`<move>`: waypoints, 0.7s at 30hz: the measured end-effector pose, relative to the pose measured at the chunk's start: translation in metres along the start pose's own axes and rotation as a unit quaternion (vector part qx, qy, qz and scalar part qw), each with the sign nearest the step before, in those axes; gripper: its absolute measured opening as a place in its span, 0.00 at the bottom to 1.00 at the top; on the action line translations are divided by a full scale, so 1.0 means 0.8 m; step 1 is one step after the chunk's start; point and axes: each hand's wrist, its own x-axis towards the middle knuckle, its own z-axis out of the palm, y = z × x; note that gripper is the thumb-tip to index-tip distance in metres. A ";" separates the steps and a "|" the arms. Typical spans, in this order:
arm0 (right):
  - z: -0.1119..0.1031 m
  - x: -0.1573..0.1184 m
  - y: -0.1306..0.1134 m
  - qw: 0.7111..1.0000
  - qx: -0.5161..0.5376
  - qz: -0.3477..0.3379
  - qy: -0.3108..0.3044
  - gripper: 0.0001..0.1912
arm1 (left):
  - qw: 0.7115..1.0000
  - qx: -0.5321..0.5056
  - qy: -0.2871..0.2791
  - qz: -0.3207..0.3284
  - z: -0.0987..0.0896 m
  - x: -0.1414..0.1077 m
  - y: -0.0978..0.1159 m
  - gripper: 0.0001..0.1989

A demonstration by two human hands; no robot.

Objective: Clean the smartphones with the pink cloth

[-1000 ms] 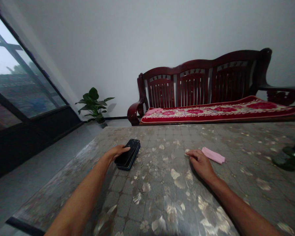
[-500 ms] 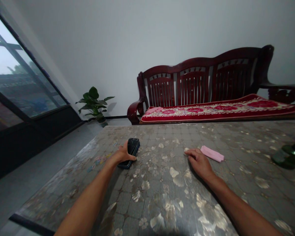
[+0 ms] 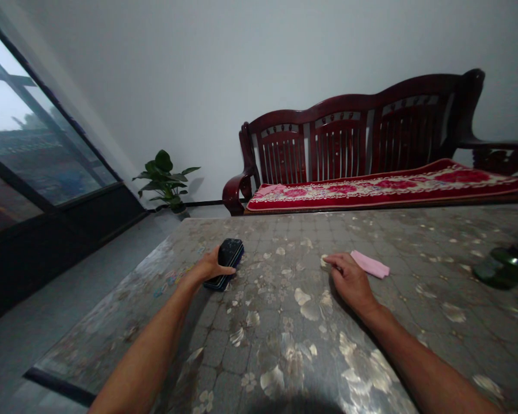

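Head view: a stack of dark phones [image 3: 232, 248] was seen left of centre in the frame, lying flat on the patterned tabletop [image 3: 285, 328]. It was spanned by the left hand [image 3: 208, 268], thumb laid across the top towards the right edge, fingertips hidden at the far left side. Stack judged to be gripped; how firmly could not be told. By the right hand [image 3: 353, 284], near centre-right, nothing was seen to be held; its fingers were loosely curled, and whether anything was enclosed could not be told. A folded pink cloth [image 3: 372, 265] was noted just beyond it, contact uncertain. A green bottle [image 3: 503, 267] was cut by the right edge. Small coloured loops [image 3: 172, 279] were spread left of the stack, too blurred to be named.

Step in hand judged: the stack being grasped and squared. For any shift, even pressure on both sides would be called for, lest the upper phone be slid off.

Against the frame of one second earlier: the thumb had been moved from the top face towards the right edge, and the loops, not made out then, were now visible.
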 end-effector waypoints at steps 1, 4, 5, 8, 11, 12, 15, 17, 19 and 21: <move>-0.008 0.003 0.002 1.000 -0.020 -0.003 0.006 0.19 | 1.000 0.007 -0.004 -0.004 -0.003 -0.001 0.000 0.53; -0.038 0.015 0.014 0.989 -0.135 0.041 0.031 0.20 | 0.999 0.031 -0.015 -0.013 -0.008 -0.003 0.002 0.49; -0.048 0.019 0.021 0.981 -0.181 0.065 0.030 0.20 | 0.999 0.037 -0.016 -0.014 -0.009 -0.004 0.002 0.48; -0.071 0.023 0.038 0.954 -0.260 0.149 -0.003 0.21 | 0.998 0.050 -0.017 -0.017 -0.009 -0.004 0.003 0.45; -0.079 0.020 0.047 0.937 -0.289 0.191 -0.044 0.22 | 0.998 0.055 -0.019 -0.017 -0.010 -0.006 0.005 0.43; -0.080 0.019 0.047 0.934 -0.295 0.196 -0.053 0.22 | 0.998 0.056 -0.017 -0.017 -0.011 -0.007 0.006 0.44; -0.077 0.017 0.042 0.927 -0.317 0.192 -0.062 0.23 | 0.998 0.056 -0.005 -0.022 -0.015 -0.011 0.011 0.46; -0.076 0.017 0.038 0.924 -0.329 0.186 -0.061 0.23 | 0.998 0.056 0.004 -0.025 -0.017 -0.014 0.013 0.48; -0.075 0.017 0.037 0.921 -0.339 0.184 -0.060 0.23 | 0.998 0.053 0.013 -0.028 -0.019 -0.015 0.015 0.49; -0.075 0.016 0.038 0.919 -0.346 0.181 -0.059 0.23 | 0.998 0.045 0.029 -0.024 -0.022 -0.015 0.016 0.50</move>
